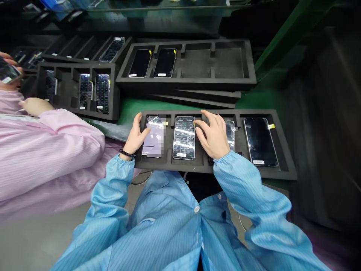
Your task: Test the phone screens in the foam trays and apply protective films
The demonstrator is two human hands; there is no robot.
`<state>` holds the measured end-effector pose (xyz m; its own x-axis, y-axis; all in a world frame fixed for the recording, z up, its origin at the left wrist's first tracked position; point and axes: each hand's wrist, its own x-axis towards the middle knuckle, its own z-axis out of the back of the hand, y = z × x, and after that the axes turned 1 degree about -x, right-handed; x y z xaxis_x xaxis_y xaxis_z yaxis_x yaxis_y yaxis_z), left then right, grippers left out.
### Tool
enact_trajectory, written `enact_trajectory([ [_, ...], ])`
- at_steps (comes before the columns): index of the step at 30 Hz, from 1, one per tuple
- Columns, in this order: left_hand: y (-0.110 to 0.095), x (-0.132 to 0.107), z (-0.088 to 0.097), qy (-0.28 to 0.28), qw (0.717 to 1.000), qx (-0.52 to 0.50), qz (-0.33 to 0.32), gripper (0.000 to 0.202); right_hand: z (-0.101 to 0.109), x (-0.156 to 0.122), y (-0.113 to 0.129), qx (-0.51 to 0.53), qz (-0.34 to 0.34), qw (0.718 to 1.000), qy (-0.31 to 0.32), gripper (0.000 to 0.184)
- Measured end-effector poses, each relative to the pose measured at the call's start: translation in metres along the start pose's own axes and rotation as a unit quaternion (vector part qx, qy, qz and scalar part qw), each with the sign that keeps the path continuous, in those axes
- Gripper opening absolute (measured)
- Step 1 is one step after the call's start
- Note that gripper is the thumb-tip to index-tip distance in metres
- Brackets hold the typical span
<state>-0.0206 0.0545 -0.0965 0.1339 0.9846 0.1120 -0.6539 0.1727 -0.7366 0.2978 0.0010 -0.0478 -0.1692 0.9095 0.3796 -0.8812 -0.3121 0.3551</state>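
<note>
A black foam tray (203,168) lies in front of me with phones in its compartments. My left hand (135,137) is at its left end, fingers apart and thumb over the leftmost phone (152,141), whose screen is lit pale. My right hand (214,137) is open with bent, spread fingers beside the second phone (184,139), which shows a lit grid. One fingertip is at that phone's upper right edge; whether it presses cannot be made out. A third phone (230,135) lies partly hidden under my right hand. The rightmost phone (261,141) has a dark screen and a yellow tab.
Behind stands a stacked foam tray (186,83) with two dark phones at its left. Another tray (115,92) with phones sits at the left. Beside me a co-worker in a pink sleeve (56,139) holds a phone (8,71). A green post (278,41) rises at the right.
</note>
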Motion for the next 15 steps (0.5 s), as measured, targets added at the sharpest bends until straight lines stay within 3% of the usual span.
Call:
enact_trajectory([
  [8,-0.002,-0.051,0.016,0.066,0.997,-0.005,0.036,0.108,0.001,0.001,0.002,0.013,-0.001,1.0,0.01,0.035],
  [15,-0.004,-0.06,0.022,0.101,0.995,-0.001,0.026,0.116,0.002,0.002,0.002,0.014,-0.002,1.0,0.023,0.035],
])
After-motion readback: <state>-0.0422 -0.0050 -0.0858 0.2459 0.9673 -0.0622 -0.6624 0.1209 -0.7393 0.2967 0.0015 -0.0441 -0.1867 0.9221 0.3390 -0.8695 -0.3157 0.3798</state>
